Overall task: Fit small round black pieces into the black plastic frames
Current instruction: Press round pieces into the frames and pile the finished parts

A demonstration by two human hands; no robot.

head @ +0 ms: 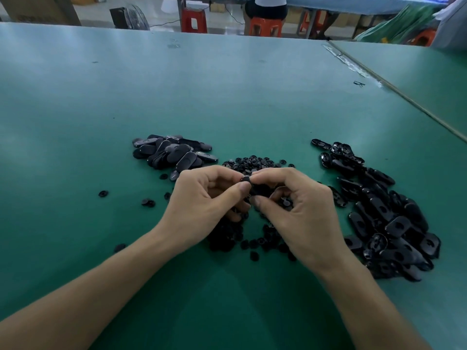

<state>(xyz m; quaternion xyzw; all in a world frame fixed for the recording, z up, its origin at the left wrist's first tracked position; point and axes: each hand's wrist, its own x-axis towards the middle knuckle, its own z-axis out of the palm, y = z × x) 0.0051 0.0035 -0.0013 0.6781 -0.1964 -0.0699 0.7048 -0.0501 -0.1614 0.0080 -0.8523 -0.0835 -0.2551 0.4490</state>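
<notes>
Currently held: a small round black piece (245, 178), pinched from two sides and raised above the green table (227, 97).
Left hand (202, 200): fingers curled, thumb and forefinger closed narrowly on the small round black piece from the left.
Right hand (300, 213): fingers curled, forefinger and thumb meeting the same piece from the right. Something dark shows under its fingers, and I cannot tell whether that is a frame.
Central heap (255, 162): loose small round black plastic pieces, spread on the table beneath and beyond both hands, between the two larger piles.
Left pile (174, 152): matte black oblong plastic parts with rounded ends, loosely stacked beyond the left hand and near the heap.
Right pile (386, 223): glossy black plastic frames, several showing an opening, lying in a long band from far to near beside the right forearm.
Strays (103, 193): a few single round black pieces lying apart on the table, left of the left hand.
Table: flat green surface. A second green table (417, 72) butts against it at the right, with a seam between.
Background: red-orange plastic stools (265, 27), a black floor fan (131, 17), and a seated person (267, 6) on one stool, seen only in part.
</notes>
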